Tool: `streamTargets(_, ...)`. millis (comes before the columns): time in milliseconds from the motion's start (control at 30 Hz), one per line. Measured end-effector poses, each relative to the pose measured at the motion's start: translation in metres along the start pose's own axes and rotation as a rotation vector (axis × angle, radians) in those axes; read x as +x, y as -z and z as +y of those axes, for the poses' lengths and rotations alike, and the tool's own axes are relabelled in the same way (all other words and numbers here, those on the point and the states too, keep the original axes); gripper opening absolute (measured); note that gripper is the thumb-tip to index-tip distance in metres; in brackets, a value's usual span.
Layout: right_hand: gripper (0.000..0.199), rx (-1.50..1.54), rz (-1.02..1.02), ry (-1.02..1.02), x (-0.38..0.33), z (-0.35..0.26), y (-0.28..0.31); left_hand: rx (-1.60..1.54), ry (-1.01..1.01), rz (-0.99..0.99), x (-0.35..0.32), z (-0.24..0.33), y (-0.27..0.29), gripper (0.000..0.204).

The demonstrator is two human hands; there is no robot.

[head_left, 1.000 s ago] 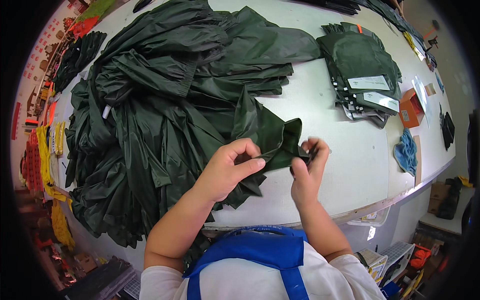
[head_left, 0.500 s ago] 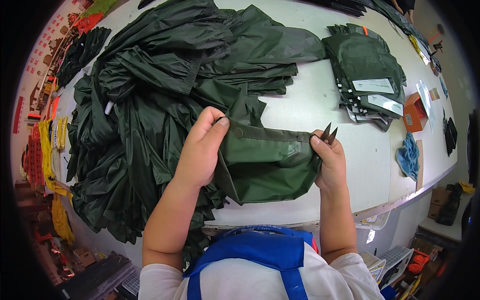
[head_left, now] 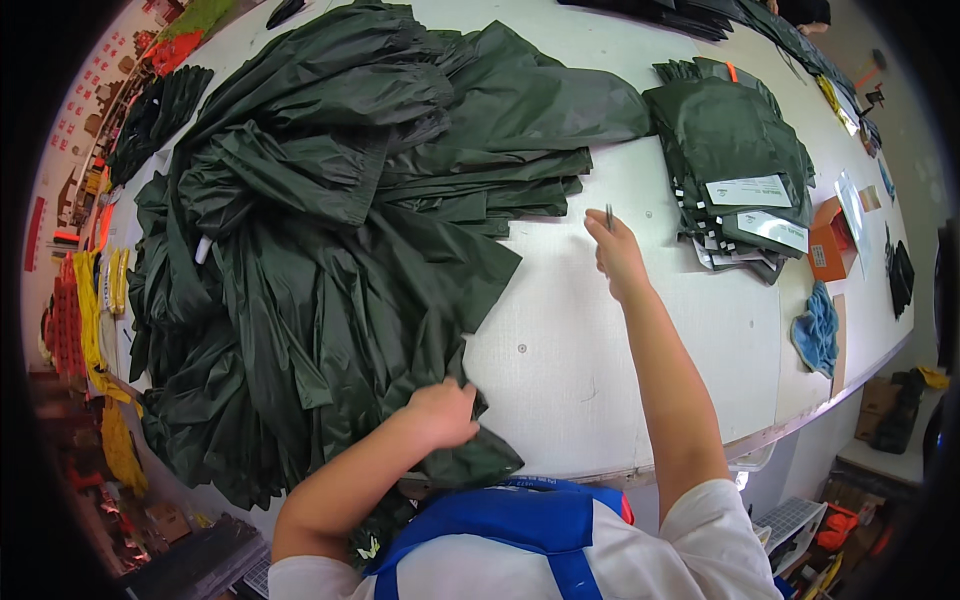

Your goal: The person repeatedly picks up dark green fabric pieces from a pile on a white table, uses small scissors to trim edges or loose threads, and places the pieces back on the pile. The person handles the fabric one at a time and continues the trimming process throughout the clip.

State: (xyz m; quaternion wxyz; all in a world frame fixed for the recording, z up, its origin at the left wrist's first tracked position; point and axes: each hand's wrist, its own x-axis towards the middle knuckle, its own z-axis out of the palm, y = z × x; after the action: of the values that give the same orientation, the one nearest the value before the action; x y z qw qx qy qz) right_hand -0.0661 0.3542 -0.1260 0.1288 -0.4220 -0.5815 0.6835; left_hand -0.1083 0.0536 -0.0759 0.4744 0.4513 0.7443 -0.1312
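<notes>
A large heap of dark green rain garments (head_left: 300, 290), slick and crumpled, covers the left side of the white table (head_left: 570, 350). At its near right edge my left hand (head_left: 440, 412) is closed on a fold of dark green garment, part of which (head_left: 480, 455) hangs toward the table's front edge. My right hand (head_left: 618, 258) is raised over the table, right of the heap, closed around thread snips (head_left: 609, 215). Only the snips' pointed blades show above the fingers; the rest is hidden in the hand.
Folded green garments with white labels (head_left: 735, 150) are stacked at the back right. An orange box (head_left: 830, 240) and a crumpled blue cloth (head_left: 817, 330) lie near the right edge. Yellow and red garments (head_left: 90, 310) hang at the left. Another person's arm (head_left: 805, 22) shows at the top right.
Both hands have let go of the stretched hem of the green garment. My left hand has moved down to the near edge of the heap; my right hand, with the snips, has moved forward and left.
</notes>
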Motion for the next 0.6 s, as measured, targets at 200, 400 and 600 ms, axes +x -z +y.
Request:
streamTargets(200, 0.018, 0.011, 0.049, -0.028, 0.070, 0.017, -0.037, 0.026, 0.043, -0.247, -0.014, -0.019, -0.010, 0.053)
streamTargets(400, 0.014, -0.136, -0.209, 0.473, -0.066, 0.008, -0.076, -1.074, -0.349, 0.574, -0.019, -0.027, 0.021, 0.048)
streamTargets(600, 0.021, -0.362, -0.514, 0.946, -0.156, 0.022, -0.101, -0.716, -0.284, 0.901, -0.035, -0.007, 0.082, 0.046)
